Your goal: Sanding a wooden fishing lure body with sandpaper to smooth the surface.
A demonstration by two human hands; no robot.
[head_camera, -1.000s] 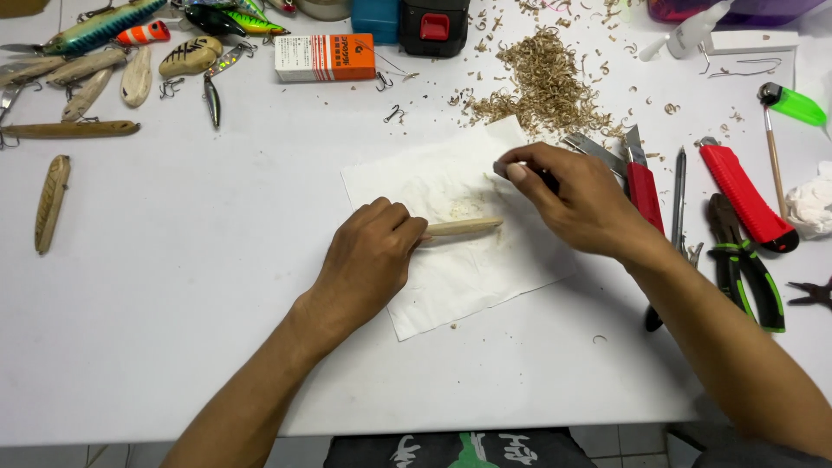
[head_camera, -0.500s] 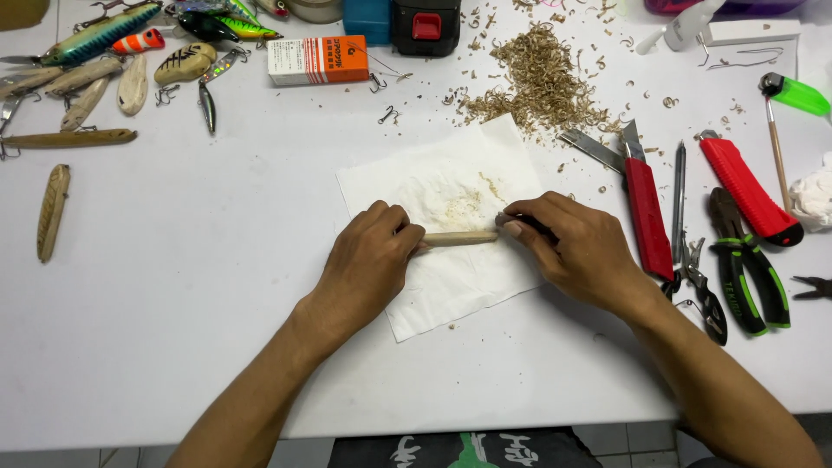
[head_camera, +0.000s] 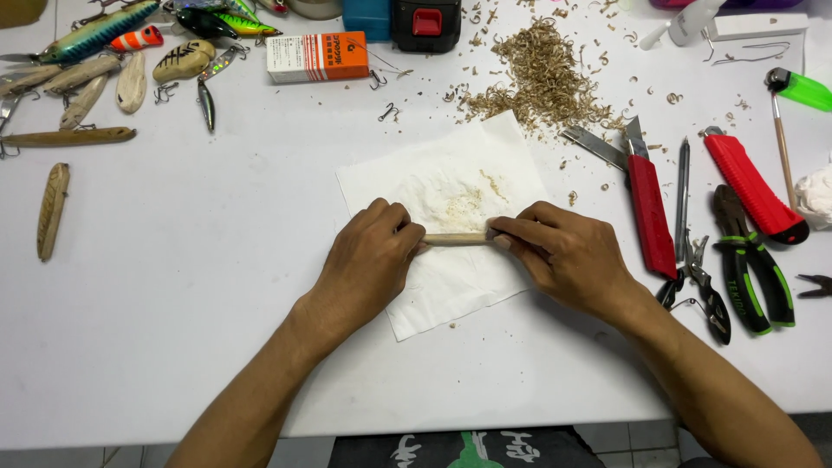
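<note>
A slim pale wooden piece (head_camera: 457, 238) lies across a white paper towel (head_camera: 442, 186) dusted with fine sawdust, in the middle of a white table (head_camera: 208, 295). My left hand (head_camera: 368, 260) grips its left end, fingers curled over it. My right hand (head_camera: 568, 256) pinches its right end between thumb and fingers; I cannot tell whether something small is also in those fingers. Only the short middle stretch of the wood shows between the two hands.
A pile of wood shavings (head_camera: 542, 82) lies behind the towel. Red utility knives (head_camera: 650, 208) (head_camera: 754, 186), pliers (head_camera: 750, 264) and a green lighter (head_camera: 802, 87) sit at right. Painted and bare wooden fishing lures (head_camera: 95, 30) (head_camera: 52, 208), loose hooks and an orange box (head_camera: 316, 56) lie at left.
My right hand has come down from the towel's upper right to the right end of the wooden piece and closed on it. The left hand has kept its grip.
</note>
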